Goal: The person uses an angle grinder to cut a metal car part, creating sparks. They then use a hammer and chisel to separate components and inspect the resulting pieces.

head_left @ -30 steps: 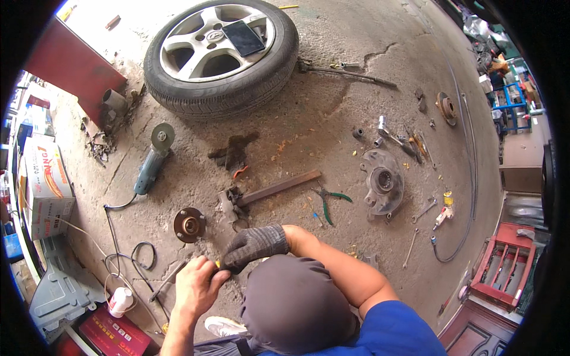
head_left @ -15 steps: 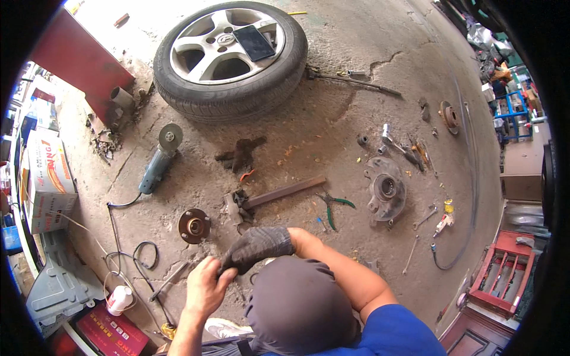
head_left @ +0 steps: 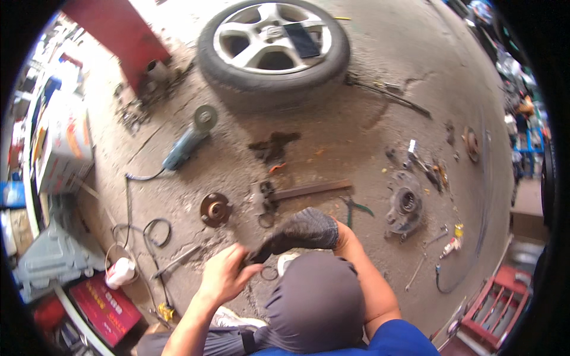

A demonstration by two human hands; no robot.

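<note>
Glove (head_left: 300,231), dark and knitted, now covers the right hand (head_left: 309,228) more fully than half a second ago, its cuff drawn closer to the wrist. The bare left hand (head_left: 222,276) stays at the glove's 8 o'clock, its fingers (head_left: 246,270) pinching the glove's fingertip end; the gloved fingers lie pressed together inside the fabric. The pair hover above the concrete floor (head_left: 368,136), just below a rusty hub disc (head_left: 215,209) and a steel bar (head_left: 309,190). At 12 o'clock lies a wheel (head_left: 273,44), an angle grinder (head_left: 187,142) at 10 o'clock. A red tray (head_left: 496,308) at 4 o'clock holds tools too small to tell apart.
</note>
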